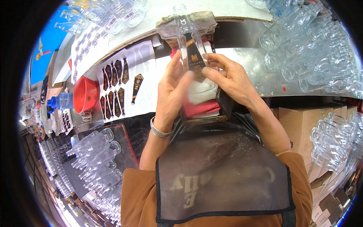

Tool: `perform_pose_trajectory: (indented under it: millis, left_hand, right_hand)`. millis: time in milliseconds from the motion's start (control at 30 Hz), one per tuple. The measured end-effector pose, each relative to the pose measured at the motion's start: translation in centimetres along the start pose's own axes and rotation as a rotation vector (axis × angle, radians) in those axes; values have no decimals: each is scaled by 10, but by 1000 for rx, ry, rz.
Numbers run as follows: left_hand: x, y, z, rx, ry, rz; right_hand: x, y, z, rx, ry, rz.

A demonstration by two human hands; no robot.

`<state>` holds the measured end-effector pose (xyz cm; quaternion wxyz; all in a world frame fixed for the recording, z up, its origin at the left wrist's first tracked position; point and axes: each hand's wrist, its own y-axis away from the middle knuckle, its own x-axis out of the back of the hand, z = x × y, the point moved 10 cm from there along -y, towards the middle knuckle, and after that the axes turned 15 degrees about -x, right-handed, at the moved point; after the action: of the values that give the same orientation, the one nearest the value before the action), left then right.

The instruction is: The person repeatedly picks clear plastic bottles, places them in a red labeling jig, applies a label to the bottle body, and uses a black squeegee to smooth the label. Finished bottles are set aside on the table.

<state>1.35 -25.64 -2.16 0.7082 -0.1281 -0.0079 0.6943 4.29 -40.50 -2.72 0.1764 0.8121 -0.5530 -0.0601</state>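
A clear glass bottle [181, 28] lies in front of me, its neck pointing away and propped on a folded grey cloth [207, 23]. On its upper face is a black tie-shaped label [194, 53] with gold marks. My left hand [172, 87] curls along the bottle's left side, its thumb blurred near the base. From the right, my right hand [230, 75] holds the bottle, thumb pressed at the label's lower right edge and fingers along the glass. Beneath lie a white cloth [200, 92] and red cloth [200, 109] in a dark-framed stand [226, 102].
A sheet of black labels [130, 55] lies left on the bench, beside a red bowl [85, 94] and a blue-capped clear container [64, 101]. Clear bottles stack at right [302, 53], far left [109, 15] and lower left [96, 155]. Cardboard boxes [298, 125] stand at lower right.
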Motion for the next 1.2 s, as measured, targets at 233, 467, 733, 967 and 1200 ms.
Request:
perform_pose_trajectory:
  millis: [233,467,733,967,1200]
  left_hand:
    - [2,0,-3,12,13,3]
    - [2,-1,-3,10,2,-4]
    - [3,-1,-4,12,22,13]
    - [3,-1,-6,12,25,24]
    - [2,-1,-3,1,-21,19]
  right_hand:
    - [-1,0,0,-22,-1,10]
    - [2,-1,1,16,-41,51]
    - [1,-3,3,-13,-54,36]
    - [1,-6,11,6,-99,-11]
    - [8,-13,19,-49,-182,-91]
